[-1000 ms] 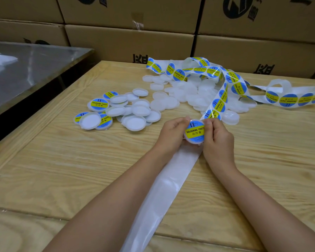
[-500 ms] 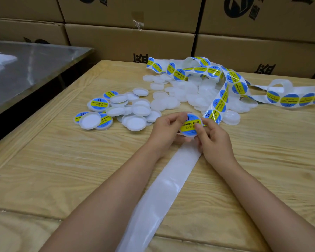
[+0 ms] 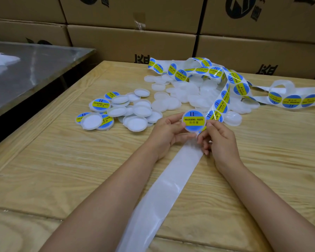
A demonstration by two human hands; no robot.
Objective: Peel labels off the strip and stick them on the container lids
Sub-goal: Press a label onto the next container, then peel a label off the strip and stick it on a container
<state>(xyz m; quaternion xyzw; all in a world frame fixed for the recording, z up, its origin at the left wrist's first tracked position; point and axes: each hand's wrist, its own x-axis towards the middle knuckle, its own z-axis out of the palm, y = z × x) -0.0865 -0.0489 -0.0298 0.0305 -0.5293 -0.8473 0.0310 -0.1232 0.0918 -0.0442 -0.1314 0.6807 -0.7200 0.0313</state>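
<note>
A white lid with a blue and yellow label (image 3: pixel 193 120) stuck on it is held up above the table, its labelled face toward me. My left hand (image 3: pixel 168 132) grips its left edge. My right hand (image 3: pixel 219 140) pinches its lower right edge with thumb and forefinger. The label strip (image 3: pixel 224 100) curls away to the back and right, still carrying several round labels. Its bare white backing (image 3: pixel 164 190) runs from under my hands toward me. Labelled lids (image 3: pixel 100 104) lie in a pile at the left. Plain white lids (image 3: pixel 187 95) lie in a heap behind my hands.
The wooden table (image 3: pixel 62 170) carries everything. Stacked cardboard boxes (image 3: pixel 131 44) wall off the back edge. A steel table (image 3: pixel 25 70) stands to the left across a dark gap.
Both hands have lifted the labelled lid up and away from me, and tilted it so its face shows fully. The backing strip below has shifted slightly.
</note>
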